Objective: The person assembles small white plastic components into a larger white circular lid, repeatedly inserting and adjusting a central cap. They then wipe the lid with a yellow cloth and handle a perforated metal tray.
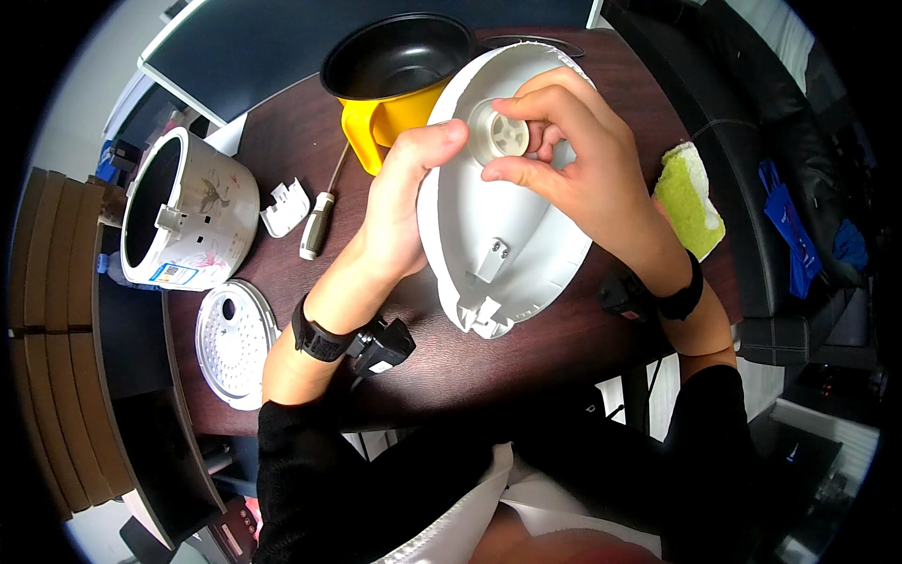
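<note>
My left hand grips the left rim of a white oval plastic lid shell, thumb along the edge. The shell is tilted up over the dark wooden table, its hollow inner side showing. Between thumb and fingers of my right hand is a small round translucent steam valve cap. It sits at the round opening in the upper part of the shell; whether it is seated or loose I cannot tell. Lower inside the shell a small screwed bracket shows.
To the left stand a white rice cooker body, a perforated inner lid, a white plastic piece and a screwdriver. Behind is a yellow pot with black inside. A green-and-white cloth lies right, beside a black sofa.
</note>
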{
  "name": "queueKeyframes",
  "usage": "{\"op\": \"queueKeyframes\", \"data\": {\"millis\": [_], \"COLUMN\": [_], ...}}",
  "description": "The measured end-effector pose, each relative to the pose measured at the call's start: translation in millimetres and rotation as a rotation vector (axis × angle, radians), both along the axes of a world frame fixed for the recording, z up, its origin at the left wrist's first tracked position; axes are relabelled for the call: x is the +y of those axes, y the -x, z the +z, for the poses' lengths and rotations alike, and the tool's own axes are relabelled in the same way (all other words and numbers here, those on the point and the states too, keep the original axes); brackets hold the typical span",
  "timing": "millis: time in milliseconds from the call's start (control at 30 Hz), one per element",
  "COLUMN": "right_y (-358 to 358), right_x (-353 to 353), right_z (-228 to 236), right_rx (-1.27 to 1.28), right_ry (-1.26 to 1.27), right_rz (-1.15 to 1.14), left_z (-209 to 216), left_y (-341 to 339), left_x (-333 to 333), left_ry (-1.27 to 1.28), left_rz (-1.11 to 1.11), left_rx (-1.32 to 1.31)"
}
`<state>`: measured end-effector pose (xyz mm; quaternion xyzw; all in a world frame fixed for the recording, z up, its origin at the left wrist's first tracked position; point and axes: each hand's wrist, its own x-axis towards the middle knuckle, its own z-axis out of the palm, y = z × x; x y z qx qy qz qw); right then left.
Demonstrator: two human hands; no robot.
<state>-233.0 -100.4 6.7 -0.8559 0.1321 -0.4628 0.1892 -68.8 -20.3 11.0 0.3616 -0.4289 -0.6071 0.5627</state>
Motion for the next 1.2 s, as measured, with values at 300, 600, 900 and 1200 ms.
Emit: {"op": "queueKeyframes", "data": {"millis": [300,600,900,1200], "right_y": [1.3,0.9,-0.3,2.6], "right_x": [0.3,-1.0,-4.5,-2.3], "right_z": [3.4,-1.2,-3.4,-0.3], "right_rx": [0.001,-0.068,-0.043,-0.033], "right_ry": [-0.058,-0.076,-0.115,-0.156], "right_rz": [0.055,0.101,0.095,0.119], "left_z": [0.8,1.7,1.7,3.4], "left_y": [-3.6,-5.6,-3.8,-5.4], "left_x": [1.2,2.0,1.3,0.7], "left_ry": [0.029,0.026,0.028,0.013], "left_rz": [-0.009,-0.02,-0.018,-0.034], "left_rx": [0.148,0.171,0.12,0.114]}}
